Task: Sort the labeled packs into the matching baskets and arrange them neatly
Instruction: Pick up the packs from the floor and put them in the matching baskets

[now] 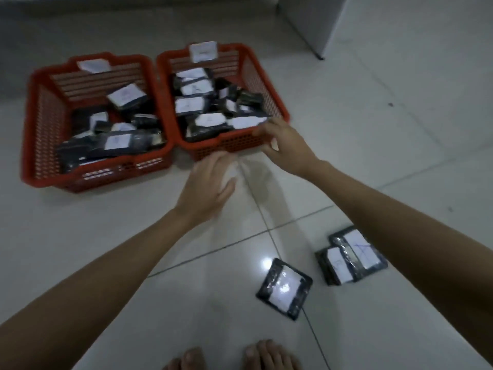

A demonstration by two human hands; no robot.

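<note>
Bare toes at bottom edge, on pale tiled floor. Just beyond them, three black packs with white labels lie loose on the tiles: single pack alone, labelled side up; pack pair to its right, one overlapping the other, blue handwriting on the labels, partly hidden by the right forearm.

Both arms reach forward. Left hand hovers over the floor just before the baskets, fingers straight and loosely spread, holding nothing. Right hand at the near right corner of the right basket, fingers blurred; contact with rim or a pack cannot be told.

Two red slatted baskets side by side, touching. Left basket and right basket each hold a jumbled heap of labelled packs; a white tag sits on each far rim.
</note>
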